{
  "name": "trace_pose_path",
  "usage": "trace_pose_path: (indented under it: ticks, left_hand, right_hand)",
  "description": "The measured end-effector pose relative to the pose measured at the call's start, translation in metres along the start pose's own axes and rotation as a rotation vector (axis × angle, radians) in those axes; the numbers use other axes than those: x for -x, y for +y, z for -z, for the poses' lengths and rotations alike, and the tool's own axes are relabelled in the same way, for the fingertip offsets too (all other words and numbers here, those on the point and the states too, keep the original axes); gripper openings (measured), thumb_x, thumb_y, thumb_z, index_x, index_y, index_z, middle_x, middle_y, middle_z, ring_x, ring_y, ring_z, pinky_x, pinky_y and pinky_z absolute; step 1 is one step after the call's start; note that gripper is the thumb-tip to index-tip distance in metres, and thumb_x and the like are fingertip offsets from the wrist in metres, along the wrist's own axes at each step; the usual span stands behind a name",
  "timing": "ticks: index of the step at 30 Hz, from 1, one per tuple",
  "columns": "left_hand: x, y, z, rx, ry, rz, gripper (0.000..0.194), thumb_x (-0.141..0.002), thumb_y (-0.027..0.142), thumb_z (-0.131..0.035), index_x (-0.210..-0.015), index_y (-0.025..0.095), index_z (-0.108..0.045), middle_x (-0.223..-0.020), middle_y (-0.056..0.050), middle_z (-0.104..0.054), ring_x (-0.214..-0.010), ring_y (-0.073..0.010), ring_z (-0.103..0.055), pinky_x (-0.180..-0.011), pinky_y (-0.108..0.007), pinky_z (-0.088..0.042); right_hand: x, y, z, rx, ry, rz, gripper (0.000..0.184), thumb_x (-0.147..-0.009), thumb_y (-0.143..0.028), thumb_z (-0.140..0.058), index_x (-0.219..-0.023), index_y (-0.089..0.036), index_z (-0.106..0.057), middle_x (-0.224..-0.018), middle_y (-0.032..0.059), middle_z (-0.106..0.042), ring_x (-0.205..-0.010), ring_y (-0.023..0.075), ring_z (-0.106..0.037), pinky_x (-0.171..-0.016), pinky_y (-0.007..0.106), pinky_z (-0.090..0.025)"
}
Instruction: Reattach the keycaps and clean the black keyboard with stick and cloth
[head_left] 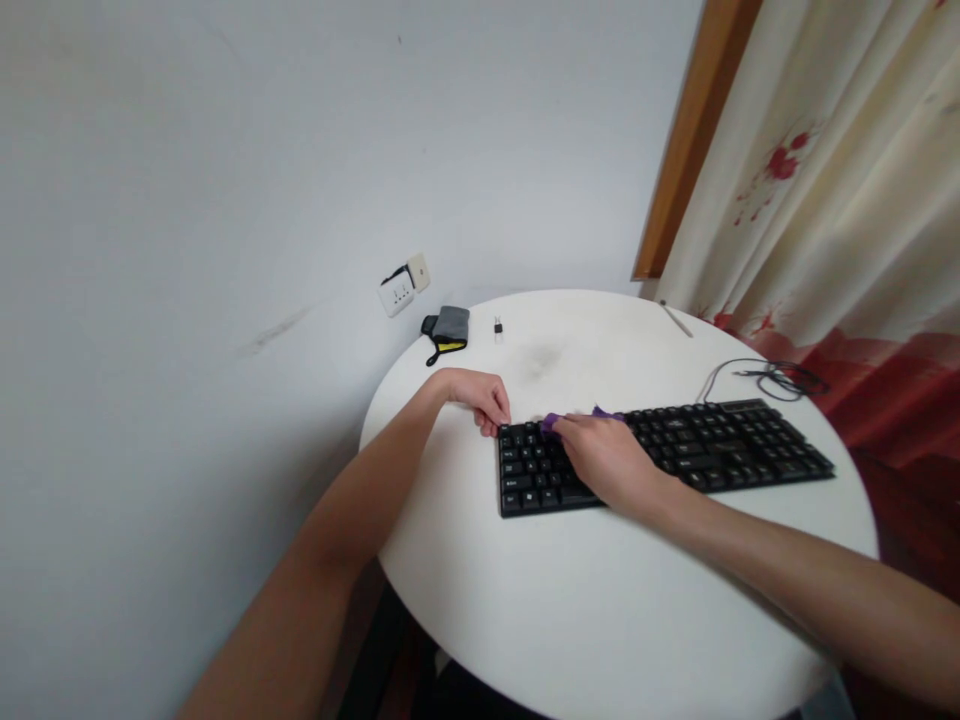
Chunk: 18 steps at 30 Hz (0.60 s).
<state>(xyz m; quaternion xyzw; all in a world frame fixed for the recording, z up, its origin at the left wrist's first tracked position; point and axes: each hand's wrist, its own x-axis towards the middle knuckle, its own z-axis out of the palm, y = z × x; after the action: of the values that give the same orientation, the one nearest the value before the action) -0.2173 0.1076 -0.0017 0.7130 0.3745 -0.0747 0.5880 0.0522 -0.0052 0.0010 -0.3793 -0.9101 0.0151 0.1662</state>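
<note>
A black keyboard (705,445) lies flat on the round white table (600,600). At its upper left corner is my left hand (480,395), closed, thumb and fingertips pinching the keyboard's edge. My right hand (611,455) rests over the left part of the keys. Its fingers are closed on a purple cloth (550,422), which presses against the upper key rows. Part of the cloth and several keys are hidden under that hand.
A folded grey cloth (452,325) with a yellow side and a small black-and-clear item (498,328) lie at the back. The coiled cable (780,375) is behind the keyboard. A thin stick-like object (677,319) lies near the curtain (810,220). A wall with a socket (396,294) borders the left.
</note>
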Motion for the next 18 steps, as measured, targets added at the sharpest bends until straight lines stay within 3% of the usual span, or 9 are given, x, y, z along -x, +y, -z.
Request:
trace_pose_path:
  ticks: [5,10,13,18]
  left_hand:
    - [0.000,0.000,0.000,-0.015,0.011,0.021,0.028,-0.072,0.039,-0.078,-0.088,0.016,-0.077,-0.075,-0.009,-0.076,-0.066,-0.0172,-0.071,-0.058,-0.022,-0.054]
    - [0.000,0.001,0.000,-0.012,0.001,0.013,0.028,-0.072,0.040,-0.078,-0.087,0.016,-0.077,-0.076,-0.009,-0.076,-0.066,-0.0169,-0.071,-0.058,-0.021,-0.054]
    - [0.000,0.000,0.000,-0.006,-0.004,-0.005,0.029,-0.072,0.040,-0.078,-0.088,0.016,-0.077,-0.075,-0.009,-0.076,-0.065,-0.0173,-0.071,-0.057,-0.022,-0.054]
    - [-0.001,-0.001,0.001,-0.019,-0.002,0.022,0.028,-0.072,0.040,-0.078,-0.088,0.017,-0.077,-0.076,-0.008,-0.076,-0.066,-0.0169,-0.071,-0.058,-0.021,-0.054]
  right_hand:
    - [0.022,-0.046,-0.003,-0.168,-0.084,0.247,0.021,-0.087,-0.004,-0.048,-0.095,-0.016,-0.064,-0.093,0.0074,-0.071,-0.091,0.0200,-0.064,-0.076,0.028,-0.045]
    - [0.030,-0.062,0.006,-0.471,-0.136,0.390,0.027,-0.093,-0.009,-0.044,-0.106,-0.019,-0.066,-0.099,0.0035,-0.073,-0.092,0.0157,-0.066,-0.082,0.024,-0.047]
    - [0.023,-0.053,0.017,-0.570,-0.088,0.325,0.027,-0.093,-0.014,-0.047,-0.107,-0.022,-0.068,-0.099,0.0021,-0.074,-0.089,0.0156,-0.067,-0.082,0.025,-0.048]
    - [0.000,-0.001,0.040,-0.509,0.209,-0.012,0.027,-0.091,-0.022,-0.049,-0.107,-0.024,-0.071,-0.097,0.0011,-0.074,-0.081,0.0179,-0.068,-0.074,0.029,-0.051]
